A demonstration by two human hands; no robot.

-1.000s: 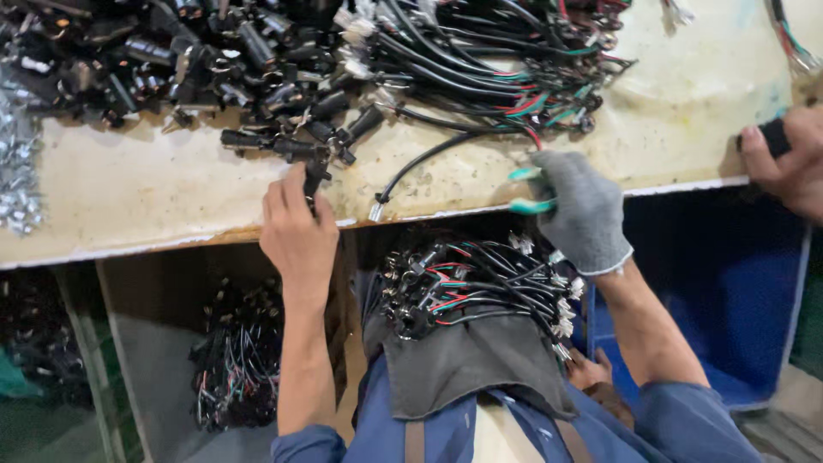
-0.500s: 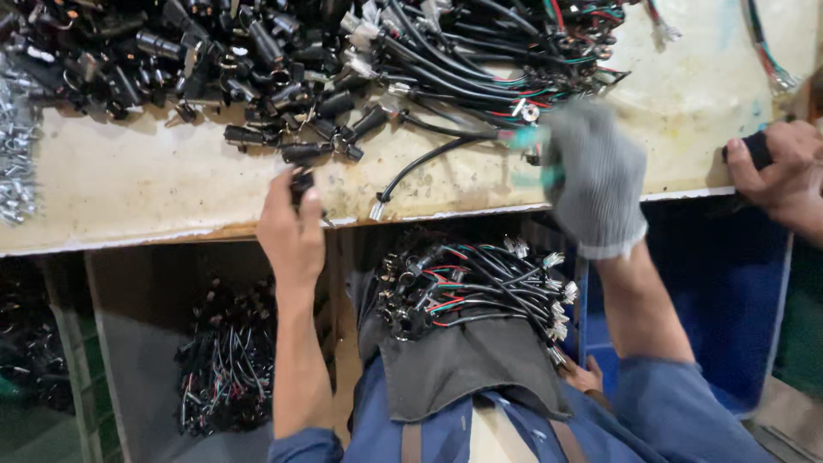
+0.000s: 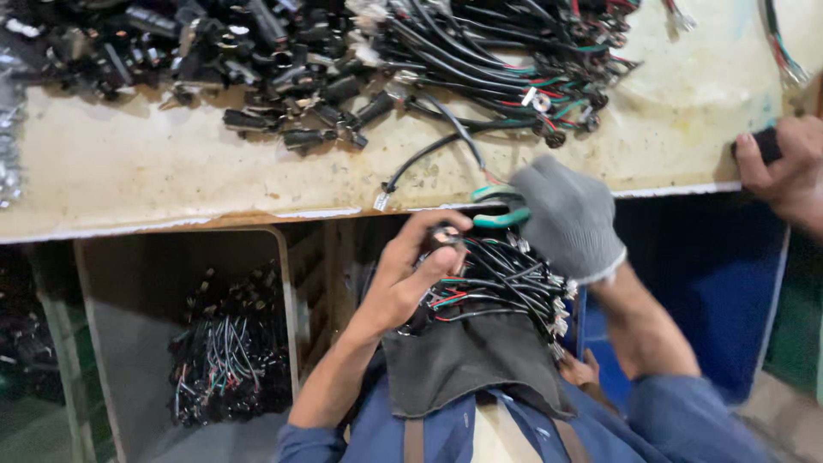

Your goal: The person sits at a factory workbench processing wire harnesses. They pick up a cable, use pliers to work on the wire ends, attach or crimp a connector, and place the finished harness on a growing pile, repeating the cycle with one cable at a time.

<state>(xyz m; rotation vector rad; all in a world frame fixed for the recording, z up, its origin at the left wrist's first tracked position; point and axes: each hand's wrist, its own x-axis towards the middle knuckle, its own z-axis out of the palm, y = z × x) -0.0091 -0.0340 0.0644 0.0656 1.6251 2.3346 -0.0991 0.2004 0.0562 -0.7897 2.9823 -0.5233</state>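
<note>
My left hand (image 3: 410, 273) is bare and pinches a small black connector (image 3: 443, 236) just below the table edge, over a bundle of black cables (image 3: 497, 287) lying on a dark cloth in my lap. My right hand (image 3: 566, 214) wears a grey knit glove and grips a tool with green handles (image 3: 501, 207), right beside the connector. A single black cable (image 3: 429, 154) lies on the worn tabletop (image 3: 171, 171) just above both hands.
A heap of black connector parts (image 3: 214, 51) and a tangle of cables with coloured wire ends (image 3: 514, 60) cover the table's far side. Another person's hand (image 3: 784, 167) holds a dark object at the right edge. A bin of cables (image 3: 227, 360) stands lower left, a blue crate (image 3: 737, 291) right.
My left hand has come off the table edge down to my lap with the black connector. The gloved right hand swung back from the table toward it with the green-handled tool.
</note>
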